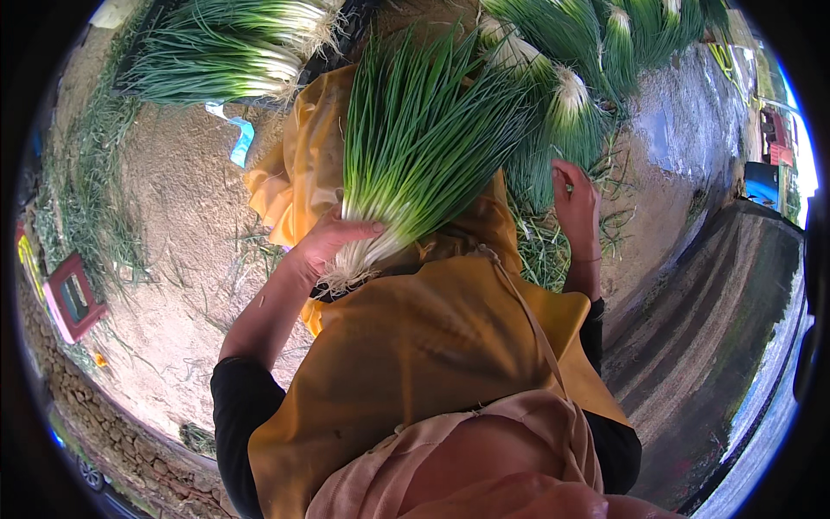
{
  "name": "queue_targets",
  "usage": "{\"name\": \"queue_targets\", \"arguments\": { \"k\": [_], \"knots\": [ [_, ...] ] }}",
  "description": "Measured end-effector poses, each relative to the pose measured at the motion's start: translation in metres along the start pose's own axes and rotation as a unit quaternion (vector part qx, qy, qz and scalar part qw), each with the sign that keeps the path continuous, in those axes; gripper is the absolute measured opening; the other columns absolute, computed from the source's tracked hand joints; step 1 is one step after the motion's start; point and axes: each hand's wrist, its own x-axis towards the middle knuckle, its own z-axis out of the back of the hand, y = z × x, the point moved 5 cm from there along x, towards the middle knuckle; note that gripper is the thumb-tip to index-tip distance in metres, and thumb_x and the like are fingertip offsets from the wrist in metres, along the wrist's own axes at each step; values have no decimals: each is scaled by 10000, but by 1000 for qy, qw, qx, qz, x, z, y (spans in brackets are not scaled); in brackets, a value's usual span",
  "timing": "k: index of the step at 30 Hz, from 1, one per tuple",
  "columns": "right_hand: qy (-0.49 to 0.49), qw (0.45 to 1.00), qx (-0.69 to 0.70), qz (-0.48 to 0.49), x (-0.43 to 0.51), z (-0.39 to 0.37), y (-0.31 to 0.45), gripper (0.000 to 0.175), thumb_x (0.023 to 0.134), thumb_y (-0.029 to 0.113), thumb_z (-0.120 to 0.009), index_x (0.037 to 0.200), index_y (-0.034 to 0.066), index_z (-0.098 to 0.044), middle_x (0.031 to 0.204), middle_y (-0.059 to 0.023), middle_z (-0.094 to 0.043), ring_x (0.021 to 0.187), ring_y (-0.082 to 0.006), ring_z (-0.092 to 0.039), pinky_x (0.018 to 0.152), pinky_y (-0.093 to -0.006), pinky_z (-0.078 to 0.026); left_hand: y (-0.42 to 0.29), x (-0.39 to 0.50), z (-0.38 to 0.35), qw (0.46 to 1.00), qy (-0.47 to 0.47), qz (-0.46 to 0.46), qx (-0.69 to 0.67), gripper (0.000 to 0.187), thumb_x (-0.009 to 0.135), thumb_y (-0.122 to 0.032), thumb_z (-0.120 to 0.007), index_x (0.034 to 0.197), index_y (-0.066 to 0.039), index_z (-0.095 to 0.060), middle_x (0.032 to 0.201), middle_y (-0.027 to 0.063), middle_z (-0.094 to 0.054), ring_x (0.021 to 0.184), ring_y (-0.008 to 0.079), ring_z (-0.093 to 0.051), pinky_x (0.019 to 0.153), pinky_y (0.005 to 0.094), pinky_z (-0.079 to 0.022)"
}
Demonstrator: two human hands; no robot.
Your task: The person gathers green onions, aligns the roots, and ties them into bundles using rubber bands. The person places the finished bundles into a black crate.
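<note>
A large bunch of green onions (415, 143) lies across my lap, its white stems and roots towards me and its green leaves fanned away. My left hand (334, 237) is closed around the white stems just above the roots, thumb on top. To the right of the bunch, my right hand (574, 188) is raised with bent fingers and holds nothing that I can see. Just beyond it, more green onions (574, 123) lie on the ground with their roots pointing away from me. A yellow-orange waterproof apron (415, 344) covers my lap and legs.
Bundled green onions (220, 65) fill a black crate (259, 102) at the upper left. A blue ribbon strip (242, 139) lies beside it. Loose onion leaves (548, 259) litter the ground at the right. A pink plastic frame-like object (72, 298) stands far left; a stone edging (130, 447) runs at lower left.
</note>
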Motion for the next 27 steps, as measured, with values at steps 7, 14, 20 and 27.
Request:
{"name": "queue_targets", "arguments": {
  "k": [7, 14, 20, 27],
  "knots": [
    [90, 948, 31, 303, 10, -55, 144, 215, 883, 168, -684, 1084, 102, -645, 1035, -42, -677, 945, -232, -643, 742, -349, -537, 3, -2, 4, 993, -28, -80, -78, 472, 841, -40, -691, 1296, 5, -571, 1191, 90, -660, 1125, 201, -609, 1043, 354, -427],
    [138, 948, 286, -15, 33, -65, 97, 215, 975, 161, -601, 1116, 42, -490, 672, -74, -694, 568, -141, -686, 516, -262, -512, 12, 1, 4, 987, 8, -97, -126, 498, 906, -105, -631, 1375, 23, -525, 1328, 120, -609, 1208, 217, -580, 1078, 342, -399],
    [68, 974, 211, -49, 82, -57, 100, 141, 954, 157, -626, 1012, 36, -584, 636, -50, -658, 540, -146, -669, 510, -256, -502, 11, 1, 4, 990, -24, -110, -89, 472, 892, -92, -642, 1345, 15, -561, 1295, 106, -634, 1211, 202, -580, 1076, 339, -396],
    [117, 925, 172, 317, 60, -63, 155, 116, 877, 126, -683, 989, 104, -666, 860, -37, -648, 810, -254, -630, 739, -347, -535, 4, -3, 1, 985, 4, -151, -86, 444, 912, -103, -635, 1343, -25, -565, 1294, 79, -629, 1217, 199, -562, 1090, 347, -380]
  ]
}}
